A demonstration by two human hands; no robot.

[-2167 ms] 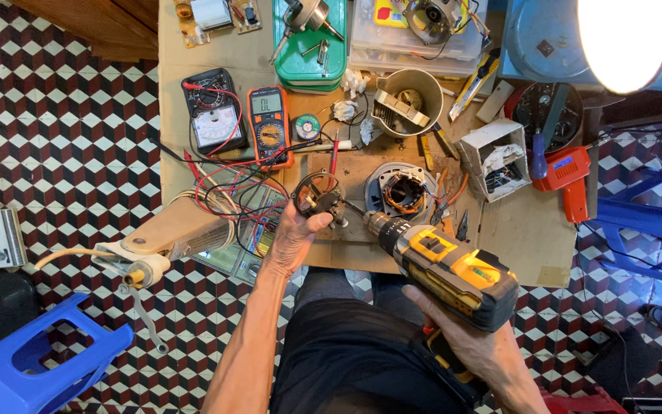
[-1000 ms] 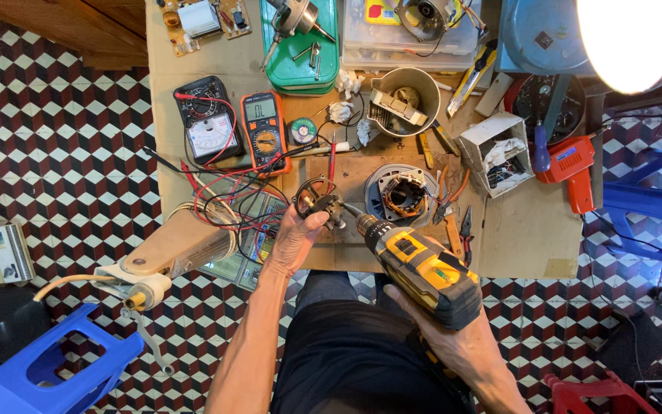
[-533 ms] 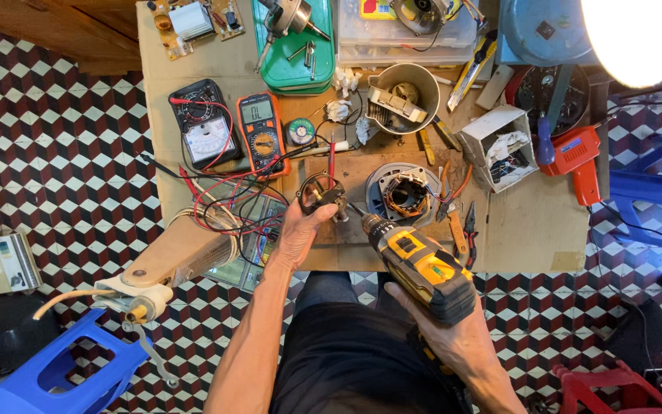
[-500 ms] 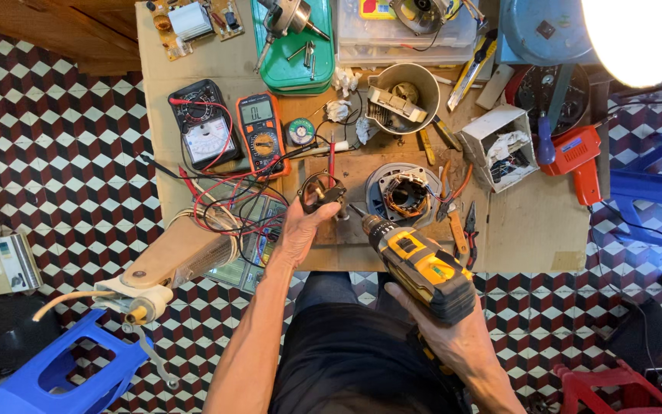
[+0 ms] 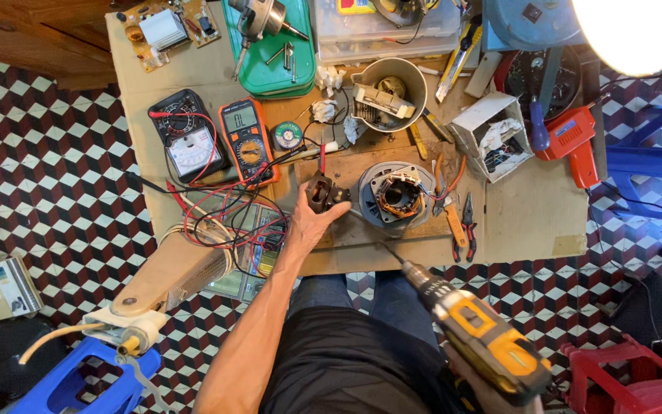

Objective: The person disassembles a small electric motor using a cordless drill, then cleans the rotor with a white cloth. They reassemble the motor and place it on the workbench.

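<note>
A small dark motor part (image 5: 320, 192) with copper windings sits clasped in the left hand's (image 5: 312, 222) fingers (image 5: 339, 213) above the table (image 5: 530, 222).

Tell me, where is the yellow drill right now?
The yellow drill is at the bottom right of the head view, in the person's right hand, off the table edge, its bit pointing up-left toward the motor stator.

The left hand (image 5: 312, 222) grips a small dark motor part (image 5: 322, 192) on the cluttered workbench (image 5: 530, 222), just left of a round stator housing (image 5: 396, 195). The right hand (image 5: 492, 387), near the lower edge, holds a yellow cordless drill (image 5: 476, 345), its bit angled toward the bench's near edge.
</note>
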